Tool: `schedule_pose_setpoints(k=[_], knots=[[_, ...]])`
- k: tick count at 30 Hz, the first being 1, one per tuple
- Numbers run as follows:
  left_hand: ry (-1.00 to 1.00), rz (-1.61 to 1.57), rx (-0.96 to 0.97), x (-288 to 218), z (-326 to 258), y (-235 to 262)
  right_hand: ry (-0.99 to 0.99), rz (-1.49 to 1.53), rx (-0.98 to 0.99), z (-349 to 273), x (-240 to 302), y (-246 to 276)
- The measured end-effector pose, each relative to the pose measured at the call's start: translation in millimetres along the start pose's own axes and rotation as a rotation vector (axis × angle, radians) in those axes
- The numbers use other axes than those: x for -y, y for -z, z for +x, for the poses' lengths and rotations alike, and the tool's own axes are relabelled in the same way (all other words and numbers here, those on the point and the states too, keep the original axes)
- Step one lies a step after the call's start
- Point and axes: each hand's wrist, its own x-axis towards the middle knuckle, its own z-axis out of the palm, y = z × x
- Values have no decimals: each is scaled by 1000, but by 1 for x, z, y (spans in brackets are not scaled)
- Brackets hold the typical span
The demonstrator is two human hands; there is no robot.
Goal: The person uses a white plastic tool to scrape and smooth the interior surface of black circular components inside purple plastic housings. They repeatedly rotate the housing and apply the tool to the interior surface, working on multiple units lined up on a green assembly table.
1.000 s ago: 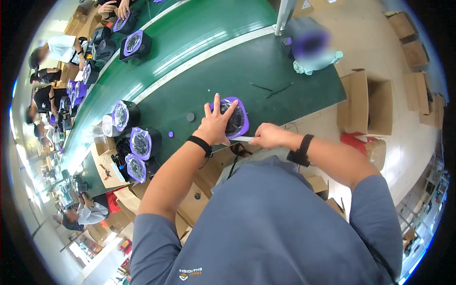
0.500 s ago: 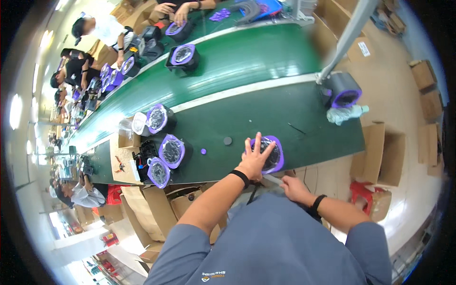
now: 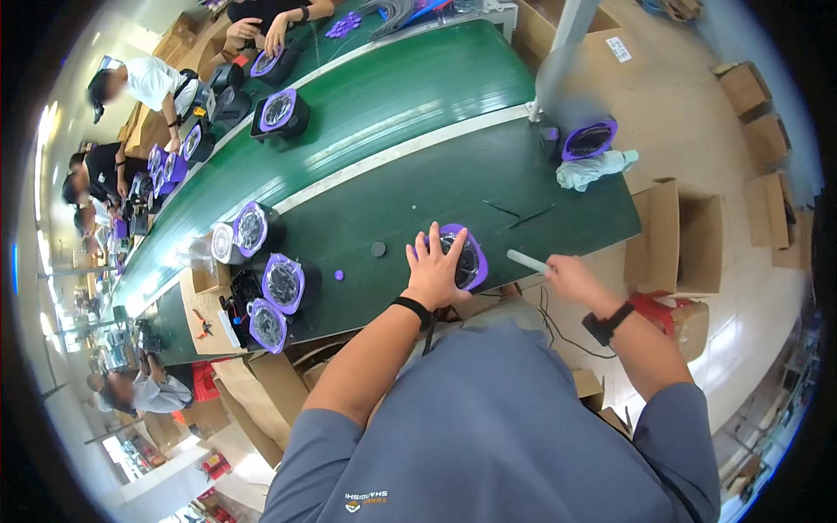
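A black unit with a purple rim and a clear-wrapped dark top (image 3: 472, 261) sits at the near edge of the green table. My left hand (image 3: 434, 272) lies over its left side, fingers spread across the top and rim. In my right hand (image 3: 577, 282) is a pale rod-shaped tool (image 3: 527, 261), gripped at one end. Its free end points left toward the unit, with a gap between them. To the left of my left hand are a small dark disc (image 3: 378, 249) and a purple round piece (image 3: 340, 275). Thin dark strips (image 3: 527, 217) lie beyond the rod.
Several similar purple-rimmed units (image 3: 283, 283) stand at the left, beside pliers (image 3: 203, 324) on a board. Another unit (image 3: 589, 138) and a crumpled plastic bag (image 3: 593, 170) are at the right end. Beyond runs a green conveyor (image 3: 392, 96), with co-workers along its far side. A cardboard box (image 3: 667, 240) stands right.
My right hand has moved right and away from the unit, taking the rod from its near side. My left hand stays on the unit. The whole view has shifted.
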Motion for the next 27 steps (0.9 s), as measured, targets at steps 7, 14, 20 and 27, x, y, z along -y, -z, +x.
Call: schedule_pose_setpoints(k=[7, 14, 20, 27], knots=[[95, -160, -87, 6, -4, 13, 133, -34, -247, 58, -4, -41], [161, -1293, -201, 36, -10, 15, 232, 611, 62, 63, 74, -3], [162, -1661, -168, -9, -53, 76, 287, 1217, 420, 69, 113, 29], [87, -1656, -272, -5, -72, 76, 324, 1111, 439, 62, 136, 47]])
